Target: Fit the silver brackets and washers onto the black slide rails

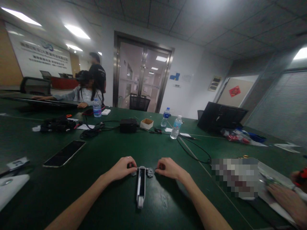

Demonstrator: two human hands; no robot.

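Observation:
A narrow metal part with a long dark-centred body [141, 185] lies on the green table, its pale end pointing toward me. Small metal brackets [150, 172] stick out sideways at its far end. My left hand [124, 167] is closed at the left side of that far end, its fingertips pinching something too small to make out. On the right, my right hand [168, 168] has its fingers curled together just beside the right bracket; whatever lies between those fingertips is hidden.
A phone [65, 154] lies to the left. Farther back are a black box [128, 125], a small open box [146, 123], bottles [176, 127] and cables [92, 131]. Another person's hand [285, 198] is at the right edge. A monitor [220, 117] stands behind.

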